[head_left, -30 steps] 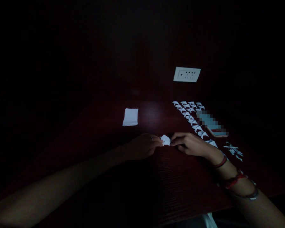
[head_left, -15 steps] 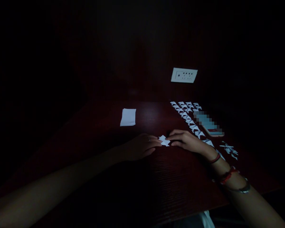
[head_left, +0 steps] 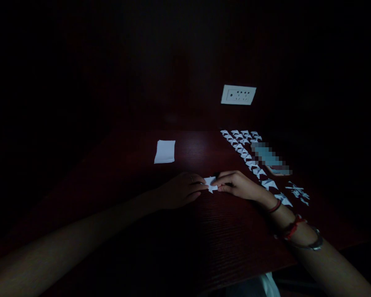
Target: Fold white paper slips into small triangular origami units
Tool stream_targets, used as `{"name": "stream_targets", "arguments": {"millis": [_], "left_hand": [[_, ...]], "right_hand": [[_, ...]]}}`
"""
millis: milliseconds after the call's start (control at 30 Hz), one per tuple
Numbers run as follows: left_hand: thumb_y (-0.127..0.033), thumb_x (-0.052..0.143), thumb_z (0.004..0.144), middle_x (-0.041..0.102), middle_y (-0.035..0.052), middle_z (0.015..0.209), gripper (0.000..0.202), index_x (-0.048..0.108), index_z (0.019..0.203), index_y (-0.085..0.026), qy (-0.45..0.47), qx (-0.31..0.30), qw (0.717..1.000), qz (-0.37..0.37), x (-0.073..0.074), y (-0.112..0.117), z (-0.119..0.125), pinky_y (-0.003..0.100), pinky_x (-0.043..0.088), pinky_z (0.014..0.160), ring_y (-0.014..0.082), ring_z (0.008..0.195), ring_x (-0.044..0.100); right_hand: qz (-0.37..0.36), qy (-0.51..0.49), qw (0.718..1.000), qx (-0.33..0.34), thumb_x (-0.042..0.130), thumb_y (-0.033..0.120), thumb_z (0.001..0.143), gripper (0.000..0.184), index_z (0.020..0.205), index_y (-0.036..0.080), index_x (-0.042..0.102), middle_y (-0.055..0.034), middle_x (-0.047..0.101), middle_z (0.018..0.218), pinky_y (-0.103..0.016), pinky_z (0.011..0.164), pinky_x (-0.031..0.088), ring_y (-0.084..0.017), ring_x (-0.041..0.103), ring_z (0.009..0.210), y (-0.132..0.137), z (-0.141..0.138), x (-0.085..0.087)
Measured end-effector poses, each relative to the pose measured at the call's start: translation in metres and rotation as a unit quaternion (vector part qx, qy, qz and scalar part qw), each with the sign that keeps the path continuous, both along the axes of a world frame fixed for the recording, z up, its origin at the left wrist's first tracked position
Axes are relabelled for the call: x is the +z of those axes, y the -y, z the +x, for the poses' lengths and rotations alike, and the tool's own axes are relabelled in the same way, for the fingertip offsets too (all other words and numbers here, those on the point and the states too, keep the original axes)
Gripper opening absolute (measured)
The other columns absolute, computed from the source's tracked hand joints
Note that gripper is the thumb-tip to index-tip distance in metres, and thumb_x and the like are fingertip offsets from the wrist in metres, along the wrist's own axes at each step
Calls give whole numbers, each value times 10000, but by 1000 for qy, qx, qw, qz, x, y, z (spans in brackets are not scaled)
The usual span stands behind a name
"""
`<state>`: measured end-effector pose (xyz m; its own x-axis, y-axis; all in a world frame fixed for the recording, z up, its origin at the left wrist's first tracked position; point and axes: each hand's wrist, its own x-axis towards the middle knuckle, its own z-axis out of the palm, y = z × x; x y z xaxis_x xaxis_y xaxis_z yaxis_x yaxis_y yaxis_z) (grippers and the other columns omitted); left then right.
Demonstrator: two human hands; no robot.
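Observation:
A small piece of folded white paper (head_left: pixel 210 184) lies on the dark red table between my two hands. My left hand (head_left: pixel 183 191) holds its left side, the fingertips resting on the edge. At the right side my right hand (head_left: pixel 239 185) pinches the paper with thumb and forefinger. Just right of that hand, several folded white paper pieces (head_left: pixel 268 184) run in rows toward the back of the table. Poor light hides much of my left hand's underside.
A stack of white paper sheets (head_left: pixel 165 152) sits behind my left hand. To the right are a phone (head_left: pixel 280 170), partly blurred out, and a small heap of thin paper scraps (head_left: pixel 298 192). A white wall socket (head_left: pixel 238 95) is above the table's back edge.
The folded paper has turned slightly between my hands. My right hand has moved a little left, its thumb and forefinger now closed on the paper's edge. The view has shifted slightly.

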<state>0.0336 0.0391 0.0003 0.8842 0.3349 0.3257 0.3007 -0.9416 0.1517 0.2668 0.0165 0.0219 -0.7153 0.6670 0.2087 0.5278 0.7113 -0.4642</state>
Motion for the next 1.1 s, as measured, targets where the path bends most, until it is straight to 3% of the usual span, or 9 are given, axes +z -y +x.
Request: {"name": "stream_targets", "arguments": {"millis": [233, 433, 900, 1100], "left_hand": [[-217, 381, 854, 490, 31, 1174, 310, 427, 1160, -212, -7, -9, 1000, 3, -2, -2, 0, 358, 316, 925, 184, 1109, 395], [-209, 367, 859, 478, 31, 1188, 321, 414, 1177, -199, -13, -11, 1000, 23, -3, -1, 0, 364, 305, 939, 191, 1132, 364], [-171, 395, 838, 499, 32, 1144, 317, 441, 1151, -205, -3, -50, 999, 20, -1, -2, 3, 327, 321, 926, 170, 1097, 394], [-170, 400, 834, 489, 48, 1163, 356, 399, 1189, -190, -21, -34, 999, 18, 2, 1, 2, 337, 335, 903, 179, 1063, 422]], "right_hand": [[64, 11, 998, -9, 446, 270, 827, 213, 906, 180, 621, -37, 501, 816, -235, 675, 408, -119, 495, 742, 0, -5, -2], [114, 49, 992, -15, 437, 295, 831, 205, 864, 173, 598, -44, 531, 835, -296, 765, 373, -147, 478, 805, -1, -6, -1], [56, 13, 998, -27, 376, 229, 859, 188, 818, 133, 532, -47, 549, 780, -243, 671, 406, -121, 507, 710, -8, -13, -8], [58, 25, 998, -24, 370, 223, 859, 183, 814, 131, 522, -54, 542, 767, -243, 655, 404, -124, 502, 696, -12, -14, -11]]}}
